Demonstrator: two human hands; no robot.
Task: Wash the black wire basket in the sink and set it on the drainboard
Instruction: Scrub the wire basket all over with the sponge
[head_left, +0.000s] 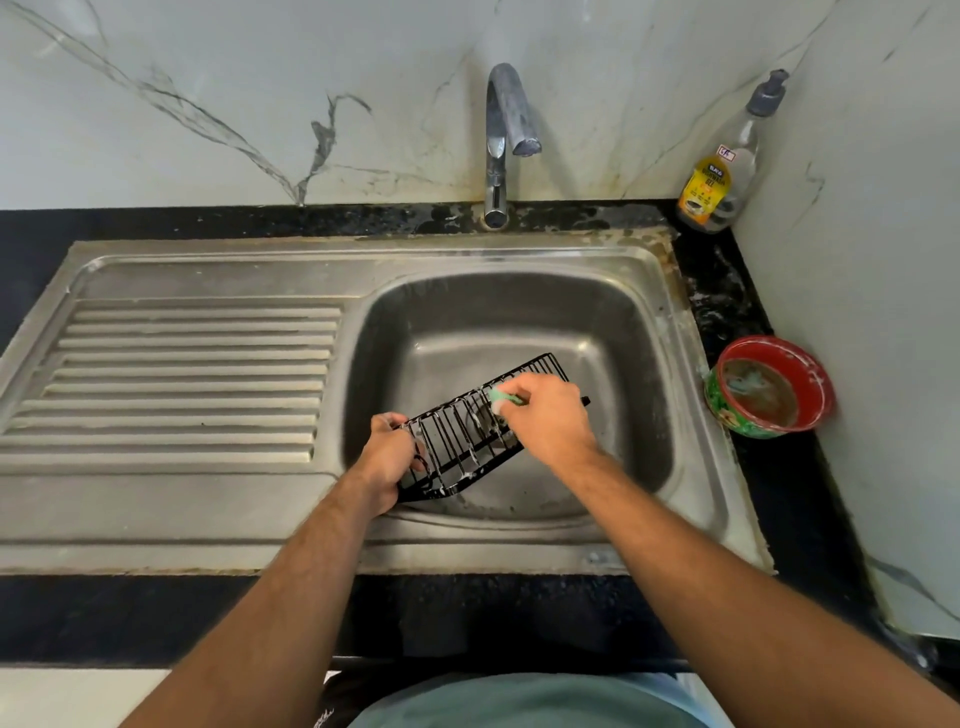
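The black wire basket (457, 441) hangs tilted over the steel sink bowl (613, 332), with white suds on its wires. My left hand (387, 460) grips its near-left end. My right hand (545, 415) holds a green scrubber (504, 397) pressed against the basket's upper wires. The ribbed drainboard (182, 379) lies to the left of the bowl with nothing on it.
A tap (506, 135) stands behind the bowl, with no water running. A dishwash bottle (727, 166) sits in the back right corner. A red and green bowl (769, 387) with soapy liquid rests on the black counter at the right.
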